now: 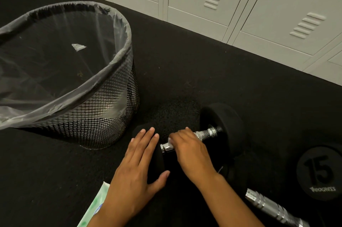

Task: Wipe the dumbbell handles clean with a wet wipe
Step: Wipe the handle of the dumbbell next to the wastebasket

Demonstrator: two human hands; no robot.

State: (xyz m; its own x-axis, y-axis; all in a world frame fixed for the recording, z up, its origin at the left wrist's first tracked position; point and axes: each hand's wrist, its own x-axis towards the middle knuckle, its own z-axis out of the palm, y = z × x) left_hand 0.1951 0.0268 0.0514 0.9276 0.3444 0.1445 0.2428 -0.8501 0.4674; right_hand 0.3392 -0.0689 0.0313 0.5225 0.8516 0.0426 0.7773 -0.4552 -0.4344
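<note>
Black rubber gym floor [185, 71] ran up to grey lockers [259, 4], seen from the head camera.

On that floor lay a black dumbbell [220, 121] with a chrome handle [207, 133]; the left hand [137, 171] rested flat and open on its near end weight, fingers spread, holding nothing. The right hand [188, 151] had its grip closed over the handle with a wet wipe [169, 140], only a white edge showing at the fingertips. A second dumbbell [318, 173] marked 15 lay at lower right, its handle untouched by either hand. A mesh waste bin [103, 115] with a clear liner stood left, near the first dumbbell. A green-and-white wipes pack [94, 206] lay beside the left wrist.
</note>
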